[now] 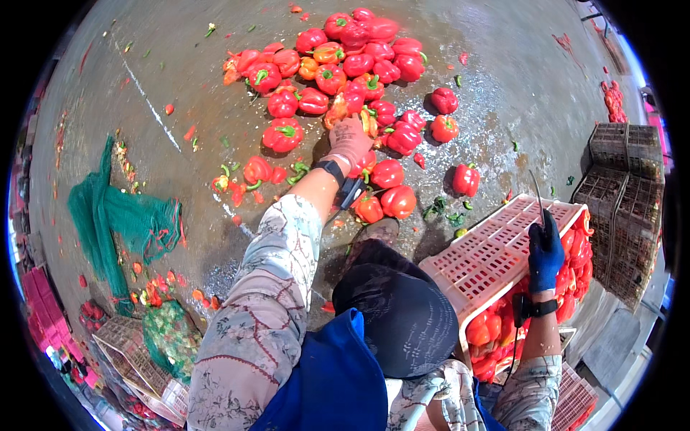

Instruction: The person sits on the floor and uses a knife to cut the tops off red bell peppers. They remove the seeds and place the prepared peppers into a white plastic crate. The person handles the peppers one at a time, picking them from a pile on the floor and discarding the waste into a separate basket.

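My left hand (350,141), in a stained pinkish glove, reaches down into a heap of red bell peppers (345,64) on the wet concrete floor. Its fingers touch a broken, orange-red pepper piece (336,110); whether they grip it is hidden. In my right hand (545,256), which wears a dark blue glove, is a knife with a thin curved blade (537,191) pointing up and away from me. That hand is over the edge of a pale plastic crate (485,253) standing on its side, full of red peppers (574,258).
Loose peppers (466,179) and green scraps (455,219) litter the floor around the heap. A green mesh sack (129,210) lies at left, near a filled mesh sack (171,334) and crates (135,358). Brown crates (620,215) are stacked at right.
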The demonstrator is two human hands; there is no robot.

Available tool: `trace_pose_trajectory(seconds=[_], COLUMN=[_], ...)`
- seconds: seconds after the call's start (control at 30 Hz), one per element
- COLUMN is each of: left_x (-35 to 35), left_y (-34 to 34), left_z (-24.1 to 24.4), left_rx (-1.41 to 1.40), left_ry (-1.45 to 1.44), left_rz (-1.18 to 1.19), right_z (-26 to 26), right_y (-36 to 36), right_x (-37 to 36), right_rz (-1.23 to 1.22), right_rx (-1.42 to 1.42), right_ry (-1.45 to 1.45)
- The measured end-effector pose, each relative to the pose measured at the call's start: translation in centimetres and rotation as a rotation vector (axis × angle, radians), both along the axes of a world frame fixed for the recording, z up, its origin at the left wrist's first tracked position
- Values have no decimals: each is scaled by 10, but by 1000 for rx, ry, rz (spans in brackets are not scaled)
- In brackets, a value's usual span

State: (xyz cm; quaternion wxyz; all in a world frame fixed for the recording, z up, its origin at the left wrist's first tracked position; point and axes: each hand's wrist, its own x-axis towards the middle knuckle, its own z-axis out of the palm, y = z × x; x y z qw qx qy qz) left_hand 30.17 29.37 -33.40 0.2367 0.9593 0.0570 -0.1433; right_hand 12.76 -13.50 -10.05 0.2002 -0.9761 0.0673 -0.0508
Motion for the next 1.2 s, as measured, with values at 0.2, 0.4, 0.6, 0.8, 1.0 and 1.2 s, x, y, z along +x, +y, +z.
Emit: trace_pose_trajectory(seconds=[0.2, 0.4, 0.6, 0.8, 1.0, 1.2], left_x=[-31, -71, -89, -174, -258, -278], left_y=[16, -5, -92, -197, -267, -290], left_z=[78, 218, 340, 445, 423, 373], left_rx=[-1257, -1563, -1146, -1292, -1440, -913], left_ry=[111, 28, -372, 430, 787, -261], left_rz=[503, 23, -937, -1026, -936, -1552], right_z=[-17, 31, 132, 167, 146, 120], right_y=[-15, 13, 63, 46, 8, 3], right_x=[2, -3, -74, -163, -241, -303], right_rz=[-138, -185, 275, -160, -254, -299], right_rx=[381, 811, 1066, 1543, 1896, 1696], right_ry=[16, 88, -153, -259, -367, -271])
